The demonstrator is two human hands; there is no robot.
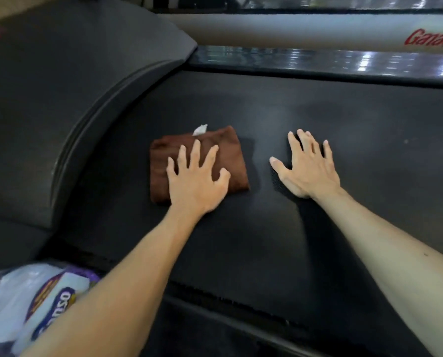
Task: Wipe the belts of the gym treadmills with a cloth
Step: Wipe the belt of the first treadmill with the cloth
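Brown folded cloth point(199, 163) flat on black treadmill belt point(266, 228), left of centre, near curved dark motor cover point(68, 106). Small white tag point(200, 130) poking out at far edge of cloth.

Left hand point(198, 180) palm-down on near right part of cloth, fingers point(195, 153) spread wide and slightly clawed, thumb at right edge of fabric. Nothing pinched; cloth simply pinned under palm and fingertips. Heel of hand just past near edge of cloth, onto belt.

Right hand point(308, 167) flat on bare belt, right of cloth and apart from it. Fingers spread, thumb out to left, pointing toward cloth. Nothing under it, nothing gripped. Both forearms bare, reaching in from near edge.

Belt surface matte and finely textured, with faint paler patch at far right of centre, perhaps dust or glare, hard to tell through blur. Glossy side rail point(318, 60) along far edge of belt, bright reflections on it. Beyond rail, pale panel point(292, 29) with red lettering, partly cut off at right. Dark side rail point(241, 318) along near edge of belt, running diagonally down to right.

Near left corner: plastic bag point(16, 305), white and purple, holding white pack with blue and red printed label point(54, 307), partly hidden behind left forearm.
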